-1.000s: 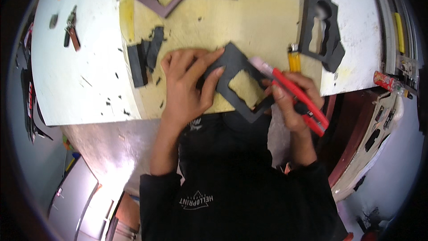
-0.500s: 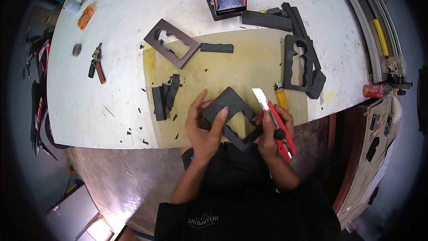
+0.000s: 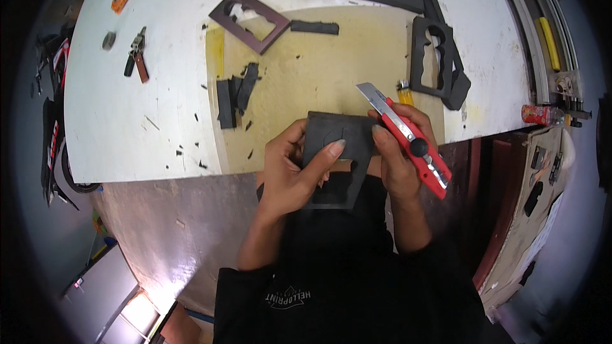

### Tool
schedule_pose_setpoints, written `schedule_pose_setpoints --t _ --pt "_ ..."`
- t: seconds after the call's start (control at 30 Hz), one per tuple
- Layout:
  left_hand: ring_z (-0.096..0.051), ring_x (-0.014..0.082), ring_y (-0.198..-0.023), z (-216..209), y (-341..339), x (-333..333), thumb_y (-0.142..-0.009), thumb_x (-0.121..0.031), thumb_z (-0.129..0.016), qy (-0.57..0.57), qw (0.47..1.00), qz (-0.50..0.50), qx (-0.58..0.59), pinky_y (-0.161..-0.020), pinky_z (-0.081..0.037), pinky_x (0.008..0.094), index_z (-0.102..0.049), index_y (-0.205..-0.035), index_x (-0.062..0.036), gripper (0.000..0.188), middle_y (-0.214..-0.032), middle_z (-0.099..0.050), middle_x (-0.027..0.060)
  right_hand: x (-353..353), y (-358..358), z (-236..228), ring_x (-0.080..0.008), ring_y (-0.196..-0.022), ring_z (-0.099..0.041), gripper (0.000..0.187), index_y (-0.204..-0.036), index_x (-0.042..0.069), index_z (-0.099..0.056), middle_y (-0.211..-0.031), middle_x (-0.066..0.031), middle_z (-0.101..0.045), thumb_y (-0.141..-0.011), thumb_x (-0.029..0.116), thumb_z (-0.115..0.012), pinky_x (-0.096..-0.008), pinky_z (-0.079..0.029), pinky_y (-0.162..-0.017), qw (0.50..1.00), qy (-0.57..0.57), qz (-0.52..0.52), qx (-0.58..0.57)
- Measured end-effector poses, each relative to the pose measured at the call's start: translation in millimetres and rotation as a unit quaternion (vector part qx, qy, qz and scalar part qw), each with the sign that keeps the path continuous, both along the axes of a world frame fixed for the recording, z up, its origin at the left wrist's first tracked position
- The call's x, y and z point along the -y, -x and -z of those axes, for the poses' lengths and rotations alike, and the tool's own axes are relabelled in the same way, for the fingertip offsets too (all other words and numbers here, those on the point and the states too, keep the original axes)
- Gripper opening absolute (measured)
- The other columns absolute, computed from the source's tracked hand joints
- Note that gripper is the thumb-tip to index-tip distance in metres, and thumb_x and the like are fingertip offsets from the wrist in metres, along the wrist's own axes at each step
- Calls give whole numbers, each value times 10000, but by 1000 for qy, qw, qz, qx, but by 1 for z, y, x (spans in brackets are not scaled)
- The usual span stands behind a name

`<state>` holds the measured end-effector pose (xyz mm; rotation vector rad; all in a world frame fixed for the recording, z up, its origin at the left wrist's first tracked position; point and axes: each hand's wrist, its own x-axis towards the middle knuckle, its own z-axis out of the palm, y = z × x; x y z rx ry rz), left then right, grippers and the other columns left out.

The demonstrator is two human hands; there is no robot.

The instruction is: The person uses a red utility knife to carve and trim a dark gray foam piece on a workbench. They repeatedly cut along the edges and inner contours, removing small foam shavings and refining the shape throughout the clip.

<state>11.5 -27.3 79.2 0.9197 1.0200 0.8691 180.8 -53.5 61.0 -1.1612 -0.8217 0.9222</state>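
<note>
White glare on the floor (image 3: 182,232) — edges curved (corners black)

I have the left hand (image 3: 290,172) closed in a grip: left thumb (image 3: 328,155) stretched across the top toward the right hand (image 3: 405,153), left fingers (image 3: 290,137) bent partly from sight. Right hand near it, also gripping; right thumb (image 3: 387,148) points forward, right fingers (image 3: 417,118) curl outward of it. Both forearms (image 3: 260,239) bare, leaning inward behind the hands.
</note>
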Motion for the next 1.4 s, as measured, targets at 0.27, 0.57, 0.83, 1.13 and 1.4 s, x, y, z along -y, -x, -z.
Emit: schedule_pose_setpoints --t 0.27,0.57,0.83,1.13,1.4 --pt "-562 29 -648 -17 3 16 -922 -28 -715 -33 999 12 -21 -572 -446 182 -612 -1138 43 250 -844 -660 19 14 8 -20 -133 -845 -694 394 -1171 -34 -585 -963 -140 -737 -856 60 -802 -250 -560 -743 997 76 28 4" --pt "-645 81 -833 -20 4 28 -910 -46 -735 -59 998 -1 -31 -724 -526 226 -582 -1189 46 331 -978 -683 57 25 14 -34 -111 -807 -684 414 -1175 -35 -603 -962 -131 -732 -842 68 -825 -224 -548 -672 996 73 33 40" --pt "-669 108 -931 -20 10 34 -853 -61 -804 -81 995 30 -50 -823 -550 254 -575 -1228 47 452 -1025 -706 85 31 19 -38 -94 -781 -672 362 -1166 -34 -615 -961 -120 -725 -873 73 -798 -225 -555 -657 992 52 -5 114" --pt "-675 119 -947 -17 15 39 -856 -36 -787 -37 999 7 10 -844 -538 250 -545 -1297 35 507 -1047 -709 108 34 18 -34 -81 -733 -656 359 -1158 -35 -630 -949 -119 -720 -878 109 -802 -216 -536 -613 992 44 -24 116" --pt "-668 140 -995 -10 14 43 -869 1 -747 -95 996 4 -2 -894 -516 262 -414 -1444 33 666 -1077 -697 122 35 17 -27 -95 -767 -661 341 -1135 -42 -650 -961 -112 -718 -864 90 -809 -228 -536 -665 987 21 -17 156"
